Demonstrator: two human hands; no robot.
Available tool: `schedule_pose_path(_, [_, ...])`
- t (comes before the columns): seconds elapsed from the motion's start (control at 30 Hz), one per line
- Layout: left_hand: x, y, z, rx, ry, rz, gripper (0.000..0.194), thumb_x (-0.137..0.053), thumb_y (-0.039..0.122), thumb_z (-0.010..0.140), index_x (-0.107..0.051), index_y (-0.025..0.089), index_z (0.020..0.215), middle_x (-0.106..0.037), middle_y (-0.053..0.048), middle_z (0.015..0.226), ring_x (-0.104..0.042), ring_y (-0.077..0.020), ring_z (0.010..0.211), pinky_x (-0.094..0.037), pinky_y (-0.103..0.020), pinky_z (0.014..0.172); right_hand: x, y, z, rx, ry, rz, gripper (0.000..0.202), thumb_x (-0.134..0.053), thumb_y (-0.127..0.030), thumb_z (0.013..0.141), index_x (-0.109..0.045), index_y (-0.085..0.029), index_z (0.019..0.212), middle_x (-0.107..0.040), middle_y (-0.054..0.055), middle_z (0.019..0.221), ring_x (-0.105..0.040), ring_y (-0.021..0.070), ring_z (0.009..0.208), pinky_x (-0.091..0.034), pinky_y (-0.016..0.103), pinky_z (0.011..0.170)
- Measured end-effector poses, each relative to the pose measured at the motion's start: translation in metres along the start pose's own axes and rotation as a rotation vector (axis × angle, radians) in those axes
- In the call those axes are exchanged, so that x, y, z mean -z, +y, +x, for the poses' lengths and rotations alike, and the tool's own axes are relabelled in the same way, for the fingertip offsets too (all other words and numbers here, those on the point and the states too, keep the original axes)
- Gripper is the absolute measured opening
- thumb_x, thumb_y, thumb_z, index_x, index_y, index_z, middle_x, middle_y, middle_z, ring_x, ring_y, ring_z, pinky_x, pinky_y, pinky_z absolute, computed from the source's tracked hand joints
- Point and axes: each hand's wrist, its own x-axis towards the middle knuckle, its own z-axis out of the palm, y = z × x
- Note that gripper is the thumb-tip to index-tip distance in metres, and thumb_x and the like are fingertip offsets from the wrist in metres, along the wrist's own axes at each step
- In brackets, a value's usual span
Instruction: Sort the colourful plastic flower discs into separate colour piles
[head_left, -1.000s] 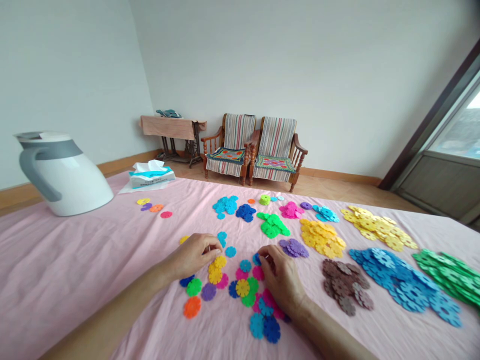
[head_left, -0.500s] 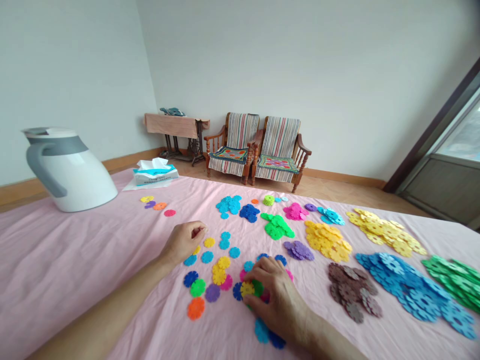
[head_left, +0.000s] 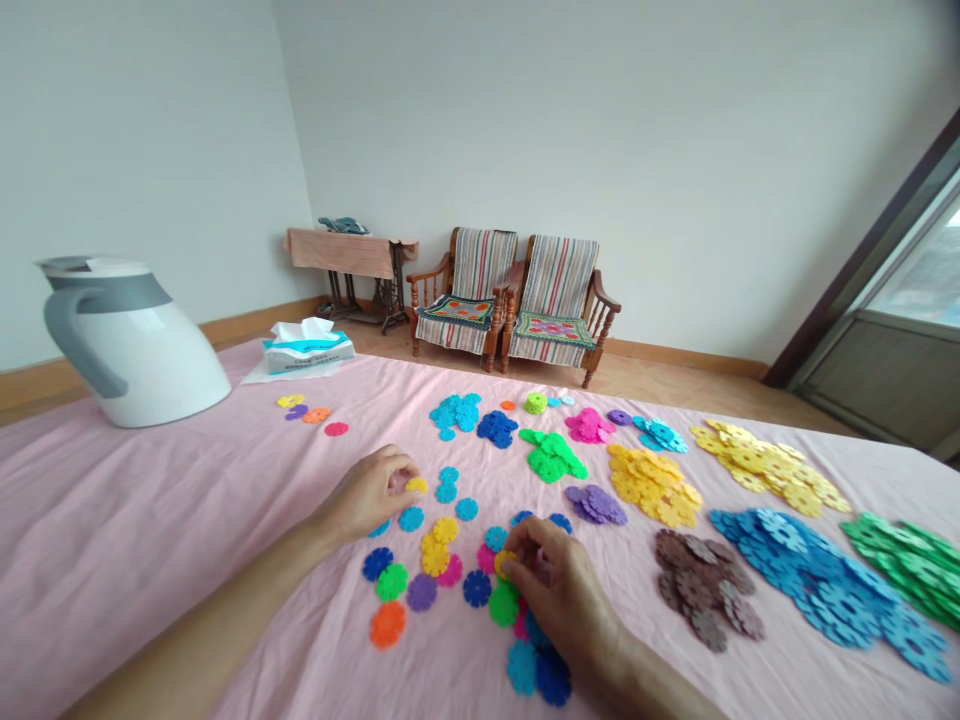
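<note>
My right hand (head_left: 562,580) pinches a yellow notched plastic disc (head_left: 504,564) between thumb and index finger, just above a green disc (head_left: 504,604). Farther left, my left hand (head_left: 367,492) has its thumb and bent fingers around the edge of another yellow disc (head_left: 416,486), low at the cloth. Between the hands lie loose discs: overlapping yellow ones (head_left: 435,555), a pink one (head_left: 450,571), a purple one (head_left: 421,592) and a dark blue one (head_left: 477,588). Light blue (head_left: 521,668) and dark blue discs (head_left: 553,680) lie partly under my right hand.
Sorted disc piles run along the right: brown (head_left: 697,580), blue (head_left: 817,580), green (head_left: 900,560), yellow (head_left: 652,485) and purple (head_left: 595,504). A white jug (head_left: 161,350) and a tissue pack (head_left: 307,350) stand left on the pink cloth (head_left: 225,500). Two chairs (head_left: 517,300) stand behind.
My right hand has lifted the yellow disc off the pile and moved slightly up, uncovering the green disc. My left fingers have unfolded and come forward onto a yellow disc.
</note>
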Motion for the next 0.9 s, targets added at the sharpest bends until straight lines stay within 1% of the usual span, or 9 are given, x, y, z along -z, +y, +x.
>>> schedule_pose_path(0.1, [0.001, 0.004, -0.002, 0.007, -0.02, 0.025, 0.011, -0.059, 0.025, 0.067, -0.061, 0.018, 0.074, -0.058, -0.001, 0.078, -0.054, -0.0137, 0.066, -0.042, -0.024, 0.062, -0.001, 0.001, 0.001, -0.023, 0.017, 0.019, 0.004, -0.055, -0.017, 0.076, -0.058, -0.018, 0.073, -0.056, -0.002, 0.067, -0.051, 0.0113, 0.06, -0.037, 0.022, 0.055])
schedule_pose_path(0.2, [0.001, 0.005, -0.001, 0.018, -0.024, 0.01, 0.005, -0.058, 0.023, 0.067, -0.056, 0.017, 0.067, -0.054, 0.002, 0.067, -0.051, -0.0125, 0.06, -0.039, -0.022, 0.056, 0.0, 0.0, 0.001, -0.019, 0.03, 0.006, 0.004, -0.056, -0.016, 0.075, -0.059, -0.018, 0.074, -0.057, -0.002, 0.067, -0.05, 0.0113, 0.06, -0.037, 0.022, 0.055])
schedule_pose_path(0.33, [-0.001, 0.01, 0.0, 0.025, -0.03, -0.129, 0.014, -0.053, 0.026, 0.074, -0.062, 0.017, 0.068, -0.056, 0.001, 0.064, -0.051, -0.0117, 0.056, -0.039, -0.021, 0.052, 0.0, 0.0, 0.001, 0.007, 0.046, -0.014, 0.005, -0.057, -0.015, 0.074, -0.059, -0.018, 0.072, -0.059, -0.001, 0.069, -0.051, 0.0123, 0.065, -0.037, 0.022, 0.059])
schedule_pose_path(0.43, [-0.005, 0.022, -0.003, 0.036, -0.056, -0.329, 0.02, -0.052, 0.028, 0.076, -0.068, 0.016, 0.079, -0.063, -0.003, 0.077, -0.058, -0.0128, 0.062, -0.044, -0.021, 0.055, 0.0, 0.002, 0.002, 0.007, 0.066, -0.008, 0.005, -0.057, -0.014, 0.072, -0.059, -0.018, 0.07, -0.058, -0.002, 0.068, -0.05, 0.0119, 0.065, -0.036, 0.022, 0.058])
schedule_pose_path(0.53, [-0.014, 0.039, -0.01, 0.047, -0.117, -0.473, 0.022, -0.052, 0.027, 0.078, -0.068, 0.015, 0.087, -0.067, -0.004, 0.082, -0.063, -0.0137, 0.066, -0.048, -0.022, 0.06, -0.002, 0.004, 0.003, -0.01, 0.076, 0.024, 0.006, -0.055, -0.015, 0.074, -0.06, -0.018, 0.07, -0.057, -0.002, 0.066, -0.048, 0.0109, 0.06, -0.035, 0.021, 0.055])
schedule_pose_path(0.6, [-0.019, 0.05, -0.015, 0.044, -0.137, -0.47, 0.02, -0.054, 0.026, 0.078, -0.068, 0.015, 0.087, -0.069, -0.004, 0.079, -0.064, -0.0144, 0.068, -0.049, -0.022, 0.063, -0.003, 0.003, 0.003, -0.025, 0.086, 0.038, 0.007, -0.055, -0.016, 0.074, -0.06, -0.018, 0.072, -0.057, -0.002, 0.065, -0.048, 0.0107, 0.058, -0.035, 0.021, 0.053])
schedule_pose_path(0.67, [-0.023, 0.057, -0.017, 0.029, -0.109, -0.415, 0.018, -0.055, 0.025, 0.078, -0.068, 0.016, 0.087, -0.07, -0.003, 0.077, -0.064, -0.0149, 0.071, -0.048, -0.022, 0.064, 0.0, 0.002, 0.005, -0.028, 0.104, 0.035, 0.007, -0.054, -0.016, 0.074, -0.061, -0.018, 0.074, -0.059, -0.002, 0.065, -0.05, 0.0112, 0.059, -0.036, 0.022, 0.054])
schedule_pose_path(0.77, [-0.023, 0.055, -0.017, 0.024, -0.009, -0.326, 0.022, -0.056, 0.026, 0.078, -0.068, 0.018, 0.094, -0.071, -0.003, 0.085, -0.064, -0.015, 0.073, -0.048, -0.023, 0.064, 0.015, 0.002, 0.012, 0.009, 0.162, -0.007, 0.008, -0.054, -0.02, 0.076, -0.061, -0.018, 0.078, -0.062, 0.0, 0.067, -0.052, 0.0125, 0.061, -0.038, 0.023, 0.056])
schedule_pose_path(0.9, [-0.017, 0.034, -0.009, 0.069, 0.147, -0.27, 0.023, -0.053, 0.033, 0.08, -0.068, 0.019, 0.09, -0.071, -0.002, 0.082, -0.063, -0.0158, 0.071, -0.048, -0.024, 0.064, 0.061, 0.021, 0.029, 0.002, 0.316, -0.168, 0.016, -0.05, -0.029, 0.079, -0.062, -0.018, 0.082, -0.064, 0.002, 0.071, -0.055, 0.015, 0.063, -0.04, 0.025, 0.058])
